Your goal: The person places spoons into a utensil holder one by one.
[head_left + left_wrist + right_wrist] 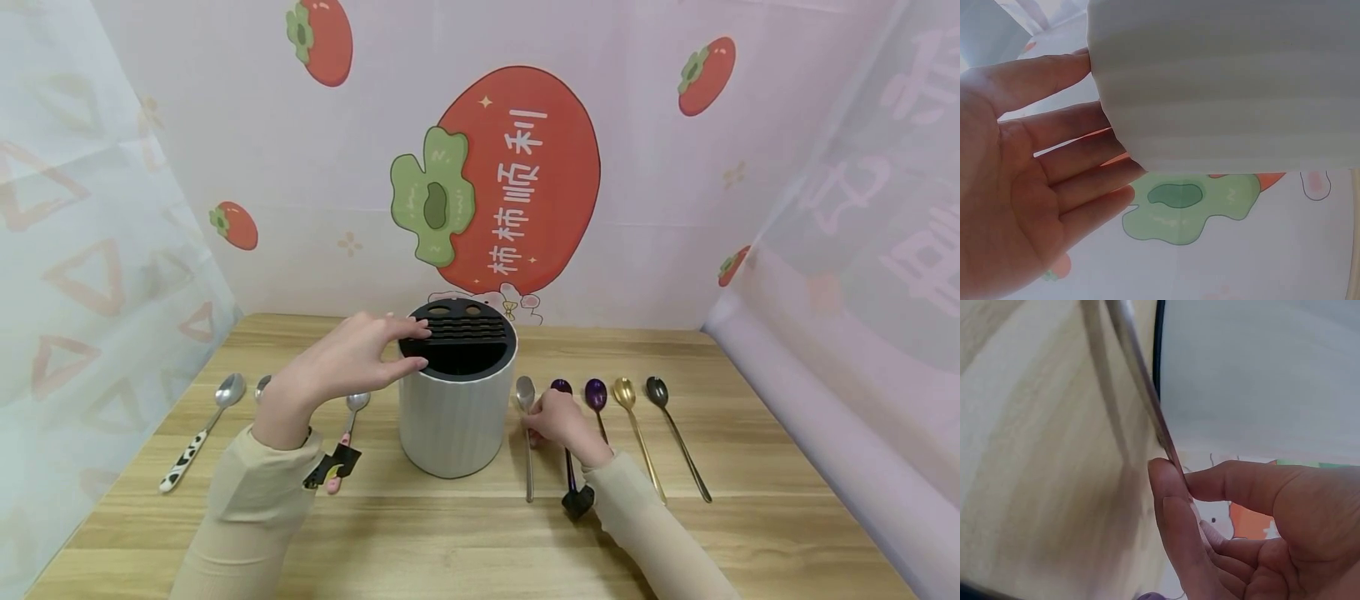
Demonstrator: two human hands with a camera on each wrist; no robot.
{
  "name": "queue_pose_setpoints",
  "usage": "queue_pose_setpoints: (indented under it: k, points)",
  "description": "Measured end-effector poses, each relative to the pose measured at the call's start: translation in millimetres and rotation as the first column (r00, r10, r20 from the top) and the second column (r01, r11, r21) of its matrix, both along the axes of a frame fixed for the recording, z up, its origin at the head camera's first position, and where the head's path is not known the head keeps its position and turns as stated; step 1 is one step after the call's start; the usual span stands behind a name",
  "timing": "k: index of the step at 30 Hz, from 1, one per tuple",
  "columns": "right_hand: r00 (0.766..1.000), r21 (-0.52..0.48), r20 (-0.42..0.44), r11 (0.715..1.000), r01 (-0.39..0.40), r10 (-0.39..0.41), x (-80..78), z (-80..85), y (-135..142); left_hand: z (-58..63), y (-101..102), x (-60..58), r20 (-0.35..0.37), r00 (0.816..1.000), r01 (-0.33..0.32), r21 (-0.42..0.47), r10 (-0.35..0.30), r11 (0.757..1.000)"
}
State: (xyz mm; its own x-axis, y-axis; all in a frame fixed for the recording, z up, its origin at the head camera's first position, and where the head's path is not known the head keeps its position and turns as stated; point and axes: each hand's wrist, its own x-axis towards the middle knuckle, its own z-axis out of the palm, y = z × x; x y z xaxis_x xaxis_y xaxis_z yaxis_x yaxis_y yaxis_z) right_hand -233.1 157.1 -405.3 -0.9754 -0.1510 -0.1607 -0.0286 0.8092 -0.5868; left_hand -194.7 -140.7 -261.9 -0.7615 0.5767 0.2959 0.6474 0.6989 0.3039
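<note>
A white ribbed utensil holder (453, 425) with a black slotted lid (468, 329) stands upright on the table. My left hand (348, 354) rests at the left of its rim; in the left wrist view its fairly straight fingers (1079, 147) reach the holder's edge. To the right of the holder, my right hand (561, 423) pinches the handle of a silver spoon (525, 388) between thumb and fingertips. The right wrist view shows that handle (1141, 375) raised off the wood, with its shadow beside it.
A purple spoon (596, 393), another purple one partly behind my right hand, a gold spoon (625, 392) and a black spoon (657, 392) lie to the right. Leftward are a cow-print-handled spoon (230, 389), a pink-handled spoon (357, 402) and one mostly hidden by my left arm.
</note>
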Motion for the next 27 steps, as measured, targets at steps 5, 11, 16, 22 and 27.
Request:
queue_pose_setpoints:
  k: [5, 11, 16, 22, 27]
  points:
    - [1.0, 0.001, -0.008, 1.0, -0.001, 0.001, 2.4, 4.7, -1, -0.5, 0, -0.2, -0.005, 1.0, 0.001, 0.004, 0.0, 1.0]
    - [0.999, -0.013, -0.044, 1.0, -0.021, 0.021, 7.2, 14.5, -2, -1.1, -1, -0.2, -0.002, 1.0, 0.0, 0.002, 0.0, 1.0]
    - [0.998, -0.038, -0.065, 0.999, -0.027, 0.024, 11.0, 25.0, -1, -1.6, -2, -0.9, 0.003, 1.0, 0.002, 0.002, -0.002, 1.0]
    - [0.997, -0.108, -0.079, 0.994, -0.029, 0.02, 14.3, 38.7, 1, -1.8, -2, -1.7, 0.004, 1.0, 0.004, 0.006, -0.004, 1.0]
    - [0.994, -0.108, -0.11, 0.994, -0.019, 0.007, 17.0, 50.3, 3, -1.4, -3, -2.9, 0.003, 1.0, 0.009, 0.005, -0.009, 1.0]
